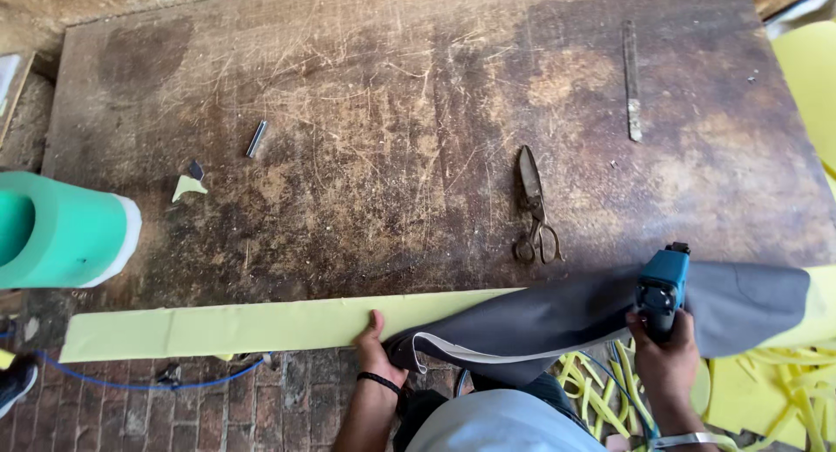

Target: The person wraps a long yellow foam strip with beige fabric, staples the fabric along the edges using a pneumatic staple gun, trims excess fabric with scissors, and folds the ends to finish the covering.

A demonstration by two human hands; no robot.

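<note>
yellow foam strip [252, 327] lengthwise L-R, staple gun [662, 288] nose up

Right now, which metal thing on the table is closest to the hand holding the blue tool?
The scissors, lying shut just above the grey fabric. The long flat metal bar and the little metal piece lie farther from the right hand.
</note>
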